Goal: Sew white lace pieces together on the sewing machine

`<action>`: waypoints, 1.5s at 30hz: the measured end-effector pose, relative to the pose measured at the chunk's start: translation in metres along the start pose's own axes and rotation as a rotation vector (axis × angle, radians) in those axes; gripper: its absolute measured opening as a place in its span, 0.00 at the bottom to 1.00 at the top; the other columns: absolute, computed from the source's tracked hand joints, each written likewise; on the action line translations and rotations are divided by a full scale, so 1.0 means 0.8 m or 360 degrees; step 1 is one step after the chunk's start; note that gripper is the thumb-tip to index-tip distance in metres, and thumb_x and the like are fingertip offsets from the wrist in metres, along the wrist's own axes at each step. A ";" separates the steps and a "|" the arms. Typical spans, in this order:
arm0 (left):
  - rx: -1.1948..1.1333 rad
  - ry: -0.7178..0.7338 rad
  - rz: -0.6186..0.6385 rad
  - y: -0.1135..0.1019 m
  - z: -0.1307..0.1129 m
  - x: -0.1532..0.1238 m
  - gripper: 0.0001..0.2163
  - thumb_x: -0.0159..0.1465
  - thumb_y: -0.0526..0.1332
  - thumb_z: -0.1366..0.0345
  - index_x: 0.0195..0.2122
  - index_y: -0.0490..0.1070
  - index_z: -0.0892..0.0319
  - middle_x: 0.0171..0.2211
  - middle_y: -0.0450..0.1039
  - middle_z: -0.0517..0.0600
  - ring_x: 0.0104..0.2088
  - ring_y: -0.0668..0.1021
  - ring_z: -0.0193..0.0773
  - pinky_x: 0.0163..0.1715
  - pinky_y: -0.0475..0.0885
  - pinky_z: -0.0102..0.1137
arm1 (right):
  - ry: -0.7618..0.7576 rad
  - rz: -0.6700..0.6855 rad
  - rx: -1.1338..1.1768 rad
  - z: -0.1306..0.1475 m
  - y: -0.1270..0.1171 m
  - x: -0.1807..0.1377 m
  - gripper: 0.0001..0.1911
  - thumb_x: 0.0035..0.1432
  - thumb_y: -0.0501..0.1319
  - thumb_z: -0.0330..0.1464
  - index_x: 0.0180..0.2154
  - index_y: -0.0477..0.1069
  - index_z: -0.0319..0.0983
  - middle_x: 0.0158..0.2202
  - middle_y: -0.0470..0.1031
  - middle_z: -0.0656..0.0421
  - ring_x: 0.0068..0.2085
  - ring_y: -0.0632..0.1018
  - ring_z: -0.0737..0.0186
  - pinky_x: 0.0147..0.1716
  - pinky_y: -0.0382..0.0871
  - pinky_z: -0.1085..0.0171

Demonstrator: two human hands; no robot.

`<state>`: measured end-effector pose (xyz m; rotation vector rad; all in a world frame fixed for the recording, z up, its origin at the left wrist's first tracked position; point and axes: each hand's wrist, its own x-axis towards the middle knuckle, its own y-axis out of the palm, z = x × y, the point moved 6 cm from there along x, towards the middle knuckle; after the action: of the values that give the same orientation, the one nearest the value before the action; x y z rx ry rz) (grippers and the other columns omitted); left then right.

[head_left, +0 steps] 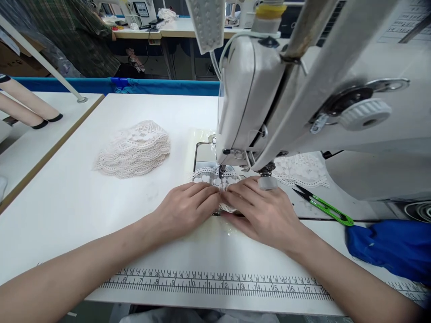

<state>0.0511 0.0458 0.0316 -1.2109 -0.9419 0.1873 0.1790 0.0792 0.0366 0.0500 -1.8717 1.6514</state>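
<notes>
My left hand (186,207) and my right hand (261,211) lie side by side on a small white lace piece (215,176) under the needle and presser foot (221,170) of a white sewing machine (256,94). The fingers of both hands are drawn together and press the lace down on the machine bed just in front of the needle. Most of the lace is hidden under my fingers.
A stack of white lace pieces (134,149) lies to the left on the white table (84,193). More lace (301,170) sits right of the needle. Green-handled thread snips (325,207) and blue cloth (392,246) lie at the right. A printed ruler (215,283) runs along the front edge.
</notes>
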 end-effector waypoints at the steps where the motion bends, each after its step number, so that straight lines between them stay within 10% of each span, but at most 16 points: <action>1: -0.0014 -0.0023 -0.0019 0.000 0.000 0.001 0.06 0.67 0.54 0.72 0.40 0.71 0.67 0.39 0.79 0.55 0.41 0.79 0.40 0.37 0.78 0.32 | -0.0021 -0.0012 -0.0045 0.001 0.001 0.000 0.14 0.62 0.58 0.38 0.41 0.75 0.35 0.41 0.79 0.57 0.38 0.78 0.60 0.40 0.68 0.59; 5: 0.0105 -0.0011 0.0037 0.004 -0.001 -0.001 0.12 0.67 0.55 0.70 0.49 0.70 0.70 0.47 0.77 0.59 0.44 0.78 0.44 0.38 0.79 0.36 | -0.0123 -0.0103 -0.0085 0.007 0.000 -0.001 0.10 0.59 0.57 0.22 0.37 0.76 0.36 0.41 0.80 0.59 0.40 0.79 0.63 0.40 0.70 0.62; 45: 0.0203 -0.0071 0.0145 0.014 0.015 -0.002 0.16 0.64 0.53 0.73 0.51 0.72 0.66 0.49 0.76 0.55 0.51 0.77 0.44 0.50 0.73 0.40 | -0.0175 -0.0067 -0.0291 0.005 0.011 -0.001 0.12 0.59 0.58 0.19 0.40 0.77 0.35 0.44 0.80 0.57 0.37 0.80 0.65 0.46 0.74 0.63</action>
<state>0.0456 0.0582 0.0217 -1.1363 -0.9004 0.3432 0.1744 0.0771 0.0283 0.1046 -2.0826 1.4696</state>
